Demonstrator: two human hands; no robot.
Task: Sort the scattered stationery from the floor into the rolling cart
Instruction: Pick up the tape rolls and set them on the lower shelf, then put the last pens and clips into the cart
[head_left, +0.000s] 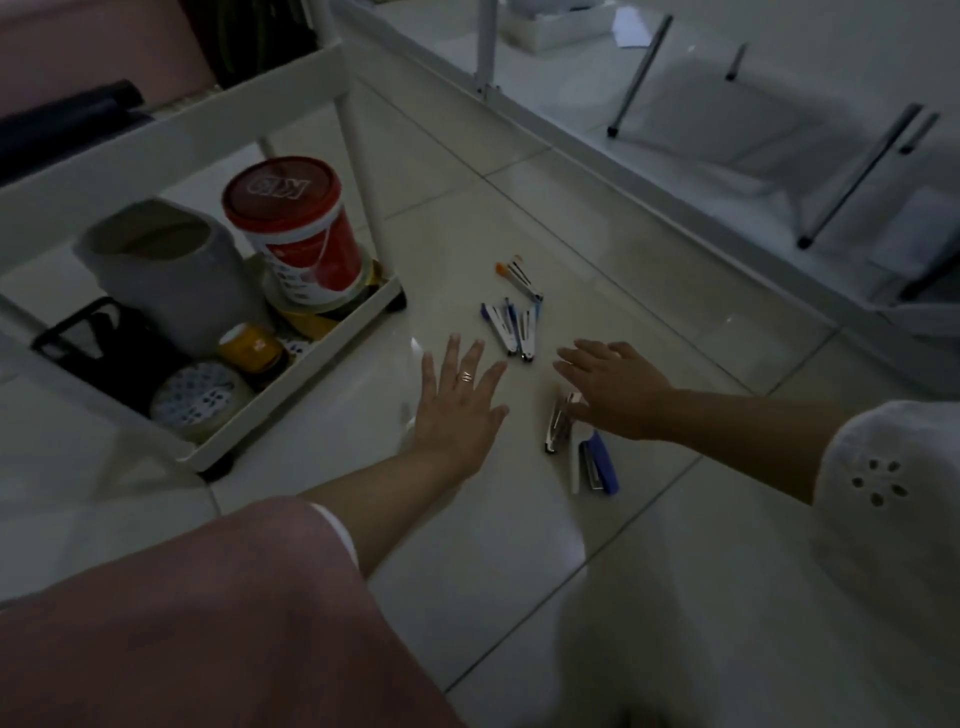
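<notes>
1. The person's left hand (457, 410) lay spread just above or on the pale glossy tiled floor (467, 208), its fingers (480, 358) straight and fanned wide, grasping nothing; a thin gold-coloured ring (466, 376) sat on one finger.
2. The right hand (613, 387) reached out palm-down, its fingers (571, 358) loosely extended and released, their tips near a cluster of blue-and-white pens (511, 325) on the floor between the two hands.
3. The right thumb lay at the upper end of a chrome metal stapler (557, 423); whether it touched could not be told. A blue plastic stapler (602, 462) lay just beside that one.
4. Thin orange-tipped brushes (519, 280) lay just beyond the pens.
5. The white rolling cart (322, 343) stood to the left, its bottom tray holding a red-lidded red-and-white canister (296, 228), a grey ceramic pot (171, 270), a yellow-lidded small jar (252, 348) and a patterned tape roll (200, 397).
6. Raised letters showed upside down on the canister lid, too dim to read surely; the other labels were illegible.
</notes>
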